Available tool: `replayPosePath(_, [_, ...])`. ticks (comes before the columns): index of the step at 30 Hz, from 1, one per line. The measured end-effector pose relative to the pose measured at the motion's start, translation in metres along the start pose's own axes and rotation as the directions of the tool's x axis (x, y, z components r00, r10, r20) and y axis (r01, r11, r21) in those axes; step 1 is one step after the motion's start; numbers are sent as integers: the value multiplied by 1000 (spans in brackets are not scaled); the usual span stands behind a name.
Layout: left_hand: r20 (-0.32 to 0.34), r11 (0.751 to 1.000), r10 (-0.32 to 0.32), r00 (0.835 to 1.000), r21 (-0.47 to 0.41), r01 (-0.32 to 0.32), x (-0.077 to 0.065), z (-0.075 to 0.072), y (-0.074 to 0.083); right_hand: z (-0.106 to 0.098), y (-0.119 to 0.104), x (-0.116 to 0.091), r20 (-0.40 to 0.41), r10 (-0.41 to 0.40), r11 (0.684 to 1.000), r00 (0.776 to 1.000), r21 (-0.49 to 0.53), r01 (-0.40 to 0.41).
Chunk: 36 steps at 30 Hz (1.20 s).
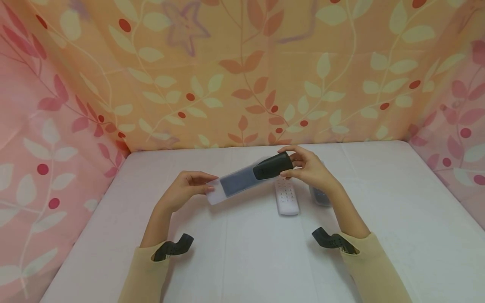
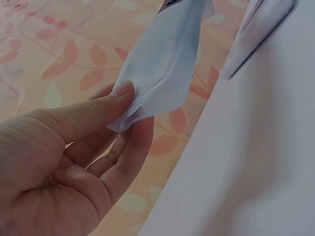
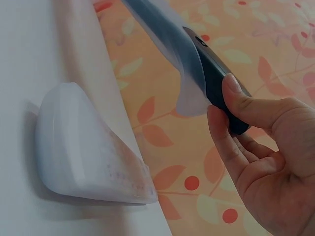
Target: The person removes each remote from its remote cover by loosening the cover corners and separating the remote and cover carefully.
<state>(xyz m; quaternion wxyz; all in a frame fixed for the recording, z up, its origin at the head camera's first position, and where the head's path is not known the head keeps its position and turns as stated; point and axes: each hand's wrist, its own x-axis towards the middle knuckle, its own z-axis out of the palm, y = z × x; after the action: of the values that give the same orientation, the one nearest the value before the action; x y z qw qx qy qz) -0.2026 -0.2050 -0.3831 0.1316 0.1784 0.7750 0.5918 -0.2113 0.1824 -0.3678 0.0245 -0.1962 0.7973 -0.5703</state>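
Above the table, a dark remote control (image 1: 273,166) lies partly inside a translucent cover (image 1: 216,194), tilted with its bare end up to the right. My left hand (image 1: 183,190) pinches the far end of the cover between thumb and fingers; in the left wrist view this end of the cover (image 2: 152,83) is flat and bent. My right hand (image 1: 311,169) grips the bare end of the remote, thumb on one side and fingers on the other. The right wrist view shows the cover's open mouth (image 3: 193,93) around the remote (image 3: 219,81).
A white remote control (image 1: 287,197) lies on the white table (image 1: 257,261) below the held one. Just right of it, a dark remote in a clear cover (image 1: 320,197) is partly hidden by my right wrist. Leaf-patterned cloth (image 1: 242,75) hangs behind and at both sides.
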Motion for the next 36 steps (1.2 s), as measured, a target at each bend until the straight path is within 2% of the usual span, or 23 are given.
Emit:
replayPosePath(7, [-4,1000,10,1000,8,-10,1,-1,0,-2,0,0,7,2,999,1000,45,-2])
replayPosePath(27, [-1,1000,23,1000,3,-23,0,-4,-3,-7,-2,-3,-12,1,1000,1000,19,0])
replayPosePath(36, [3,1000,3,1000,2,-3,0,-5,-3,-11,-2,-5,-12,-7,1000,1000,9,7])
